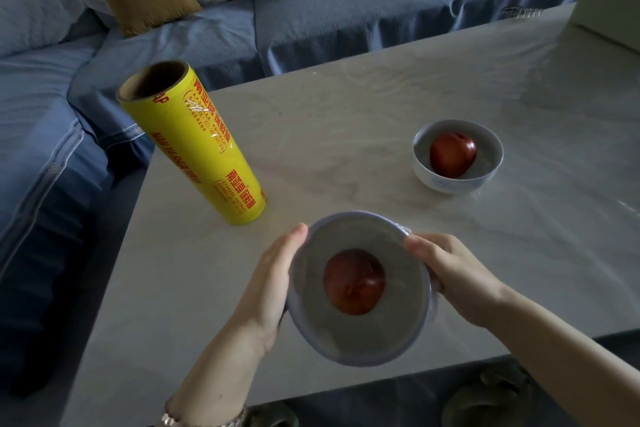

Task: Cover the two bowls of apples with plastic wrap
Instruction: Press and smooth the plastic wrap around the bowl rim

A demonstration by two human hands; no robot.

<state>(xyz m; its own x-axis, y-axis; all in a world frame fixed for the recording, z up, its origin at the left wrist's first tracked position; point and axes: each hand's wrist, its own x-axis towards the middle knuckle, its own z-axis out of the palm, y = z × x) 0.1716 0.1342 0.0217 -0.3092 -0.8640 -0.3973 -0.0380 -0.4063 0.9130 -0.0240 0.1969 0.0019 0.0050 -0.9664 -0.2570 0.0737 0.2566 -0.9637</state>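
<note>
Marble table (346, 114), bowl (360, 333) in tight grip between left hand (266, 288) and right hand (453, 274)

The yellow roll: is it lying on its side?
No, the yellow roll stands on its end on the table.

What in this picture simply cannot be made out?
Head view:
- Fingers of the left hand and right hand: hidden behind the near bowl.
- Far bowl: any film too faint to tell.
- Yellow roll's small print: too small, blurred.
- Dark shapes below the table: cut by the bottom edge.
</note>
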